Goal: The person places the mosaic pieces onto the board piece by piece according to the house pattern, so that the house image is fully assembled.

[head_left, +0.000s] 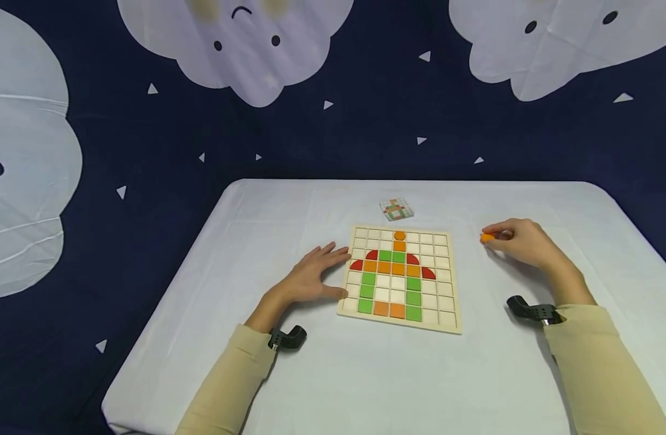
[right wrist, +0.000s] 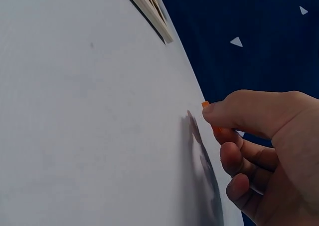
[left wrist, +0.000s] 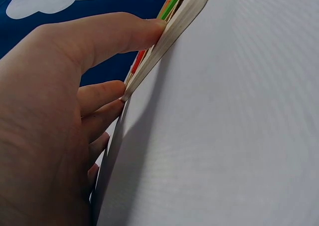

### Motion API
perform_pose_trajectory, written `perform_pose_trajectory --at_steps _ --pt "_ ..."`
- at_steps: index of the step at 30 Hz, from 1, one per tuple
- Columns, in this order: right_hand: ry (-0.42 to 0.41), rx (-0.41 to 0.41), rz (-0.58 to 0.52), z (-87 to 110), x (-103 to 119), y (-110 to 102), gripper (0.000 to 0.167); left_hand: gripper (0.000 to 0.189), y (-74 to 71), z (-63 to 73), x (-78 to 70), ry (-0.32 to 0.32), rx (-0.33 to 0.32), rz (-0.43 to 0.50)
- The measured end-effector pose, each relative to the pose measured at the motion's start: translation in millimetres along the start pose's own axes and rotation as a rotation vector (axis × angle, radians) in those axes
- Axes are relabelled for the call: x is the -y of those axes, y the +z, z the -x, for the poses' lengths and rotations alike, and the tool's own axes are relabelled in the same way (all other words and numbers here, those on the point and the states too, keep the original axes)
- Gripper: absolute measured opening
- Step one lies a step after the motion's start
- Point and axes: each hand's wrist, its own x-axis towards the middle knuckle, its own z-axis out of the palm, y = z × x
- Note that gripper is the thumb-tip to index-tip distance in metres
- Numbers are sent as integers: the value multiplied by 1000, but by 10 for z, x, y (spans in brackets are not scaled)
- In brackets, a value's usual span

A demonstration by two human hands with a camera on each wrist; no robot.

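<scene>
A square wooden grid board lies on the table, with green, orange and red tiles set in its cells and an orange disc at the top. My left hand is spread at the board's left edge, its thumb and fingertips touching the rim; the left wrist view shows the thumb against the wooden edge. Off to the right of the board, my right hand pinches a small orange tile between thumb and fingers. In the right wrist view the fingers mostly cover the orange tile.
A small pattern card with a coloured grid lies just behind the board. White cloth covers the table. Behind it hangs a dark blue curtain with clouds and white triangles. Each wrist wears a black strap mount.
</scene>
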Motion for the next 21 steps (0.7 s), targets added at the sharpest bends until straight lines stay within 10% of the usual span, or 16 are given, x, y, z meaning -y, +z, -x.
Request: perform_pose_trajectory --at_steps 21 --pt "-197 0 -48 -242 518 216 30 81 10 14 -12 -7 -14 15"
